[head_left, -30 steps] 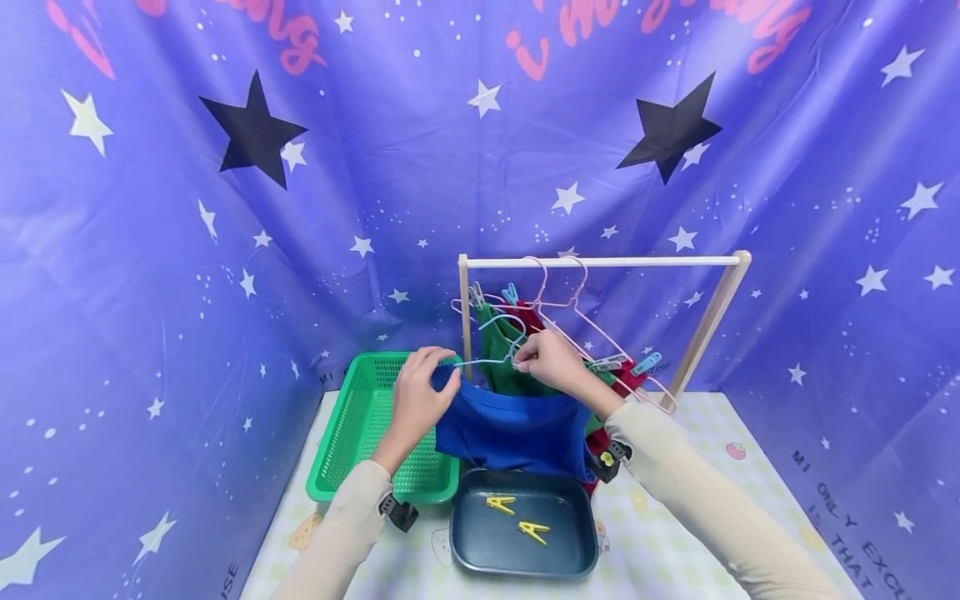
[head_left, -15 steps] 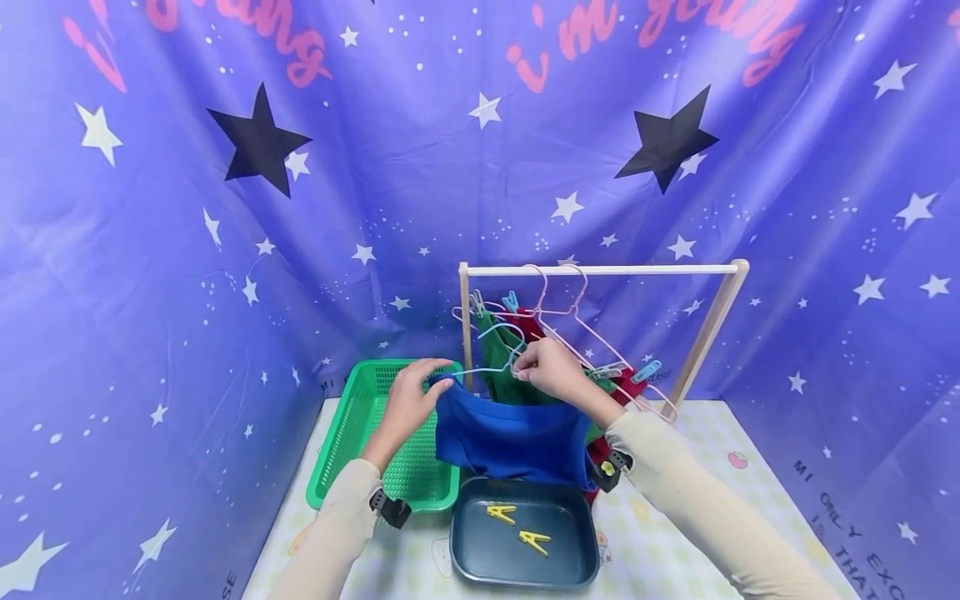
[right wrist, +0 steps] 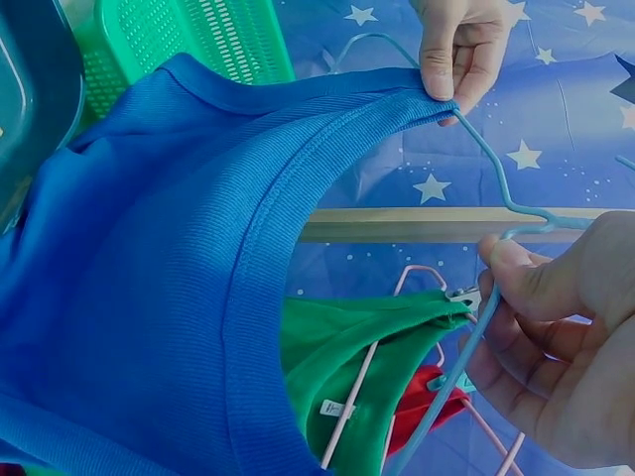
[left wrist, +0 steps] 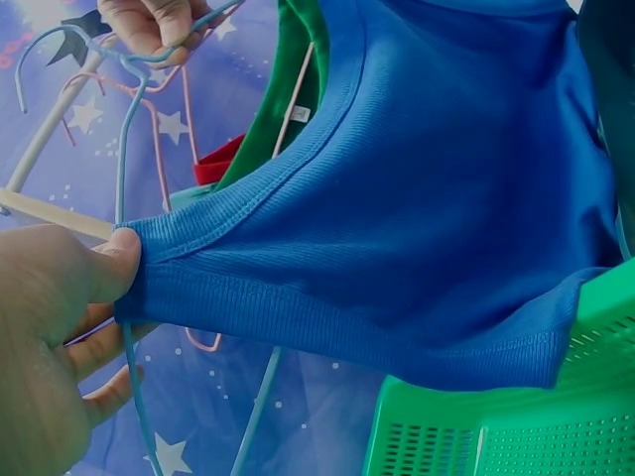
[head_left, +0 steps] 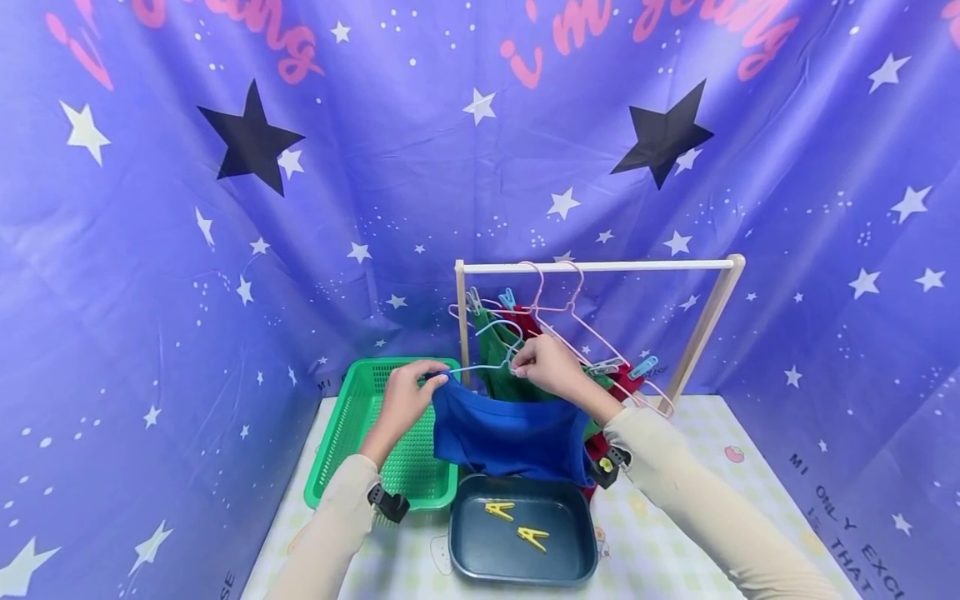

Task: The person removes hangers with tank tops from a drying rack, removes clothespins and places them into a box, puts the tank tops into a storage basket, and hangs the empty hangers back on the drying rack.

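A blue tank top hangs from a light blue hanger in front of the rack. My left hand pinches its shoulder strap against the hanger's left arm, thumb on the near side in the left wrist view. Close under the hook, my right hand pinches the hanger between thumb and fingers. The hook stands free of the rack's bar. In the head view, the right forearm covers part of the top's right side.
A wooden rack holds pink hangers with green and red garments, clipped by clothespins. A green basket stands left. In front, a dark tray contains two yellow clothespins.
My left hand has shifted slightly left and its fingers have closed from a spread pose onto the strap. My right hand keeps its grip on the hanger.
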The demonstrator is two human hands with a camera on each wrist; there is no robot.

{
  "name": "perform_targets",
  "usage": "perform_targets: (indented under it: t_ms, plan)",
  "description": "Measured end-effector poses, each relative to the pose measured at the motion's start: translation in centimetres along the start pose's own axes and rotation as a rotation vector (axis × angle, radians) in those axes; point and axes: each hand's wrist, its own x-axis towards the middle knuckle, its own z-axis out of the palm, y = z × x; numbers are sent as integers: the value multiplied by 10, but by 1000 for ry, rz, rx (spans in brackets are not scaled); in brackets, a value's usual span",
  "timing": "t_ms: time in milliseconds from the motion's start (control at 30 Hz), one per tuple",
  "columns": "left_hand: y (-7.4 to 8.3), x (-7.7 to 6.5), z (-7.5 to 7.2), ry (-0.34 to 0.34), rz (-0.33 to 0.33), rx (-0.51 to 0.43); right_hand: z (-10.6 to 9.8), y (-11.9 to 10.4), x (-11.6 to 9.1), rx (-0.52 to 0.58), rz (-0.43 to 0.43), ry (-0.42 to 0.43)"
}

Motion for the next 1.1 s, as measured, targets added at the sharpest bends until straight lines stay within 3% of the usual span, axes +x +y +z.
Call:
perform_targets:
  t_ms: [333, 533, 867, 1100]
  plan:
    - [2, -2, -7, 12, -28, -36, 0, 1, 1, -20, 3, 10]
    - [1, 0, -9, 20, -16, -43, -2, 5, 2, 9, 32, -21]
    - [2, 1, -11, 7, -58, -49, -5, 4, 1, 81, 51, -64]
    - [1, 2, -14, 11, -57, -43, -9, 3, -2, 68, 43, -62]
